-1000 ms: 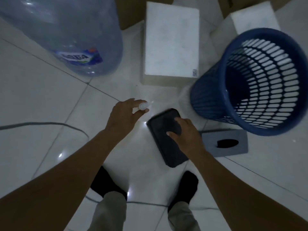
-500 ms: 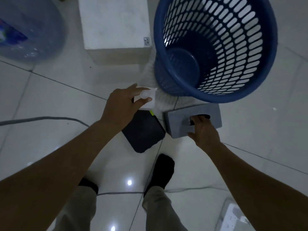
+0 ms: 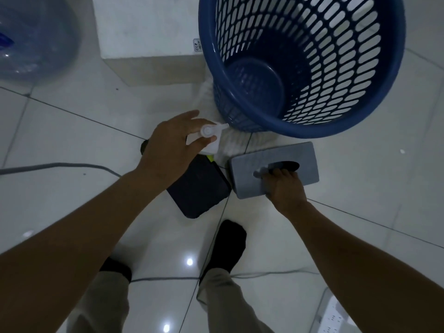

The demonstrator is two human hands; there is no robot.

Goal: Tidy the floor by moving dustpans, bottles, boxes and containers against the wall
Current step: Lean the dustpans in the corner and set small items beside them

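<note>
My left hand holds a small white spray bottle by its top, above the floor. A grey tissue box lies on the tiles under the blue basket; my right hand grips its near edge, fingers hooked into the oval slot. A flat black container lies on the floor between my hands, partly under my left hand. The blue slotted basket stands just beyond both hands.
A white box sits at the back, left of the basket. A large clear water jug stands at the far left. A grey cable runs across the tiles. A white power strip lies at the lower right. My feet are below.
My right hand left the black container and took hold of the grey tissue box. The view swung right and closer to the basket. My left hand kept the spray bottle.
</note>
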